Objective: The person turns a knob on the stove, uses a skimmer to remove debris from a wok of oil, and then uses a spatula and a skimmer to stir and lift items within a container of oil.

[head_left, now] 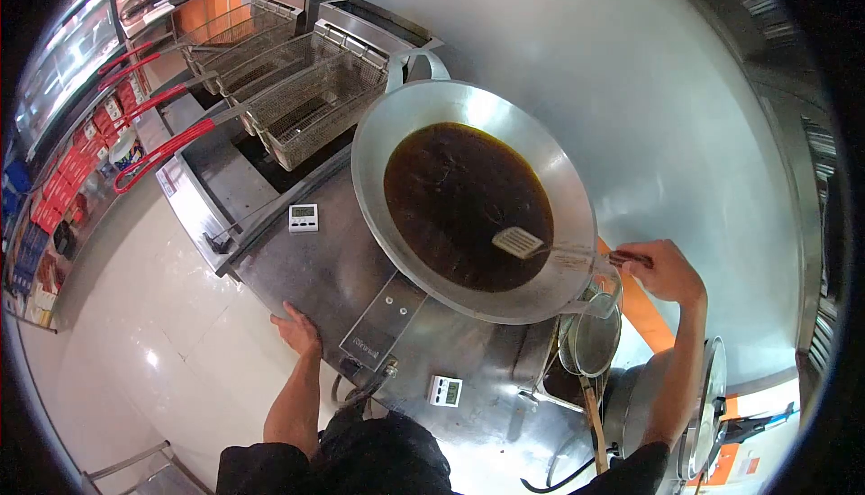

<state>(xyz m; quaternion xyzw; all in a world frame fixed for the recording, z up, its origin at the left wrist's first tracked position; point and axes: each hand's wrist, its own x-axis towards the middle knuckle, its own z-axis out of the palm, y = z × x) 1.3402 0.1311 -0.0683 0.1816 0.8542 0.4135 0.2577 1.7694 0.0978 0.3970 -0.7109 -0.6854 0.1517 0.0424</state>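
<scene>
A wide metal wok [468, 100] holds dark brown liquid [459, 198]. My right hand [665, 270] is closed around the handle of a slotted turner [518, 243], above the wok's right-hand loop handle. The turner's slotted head lies at the liquid's surface, near the right side of the pool. At the counter's front edge is my left hand [297, 329], fingers apart and holding nothing. Beside it, a metal control box [383, 319] sits below the wok.
Fryer baskets [315, 90] with red handles stand at upper left. Two white digital timers [304, 217] lie on the steel counter [297, 270]. Round strainers [595, 342] and a large pot [635, 396] are at lower right.
</scene>
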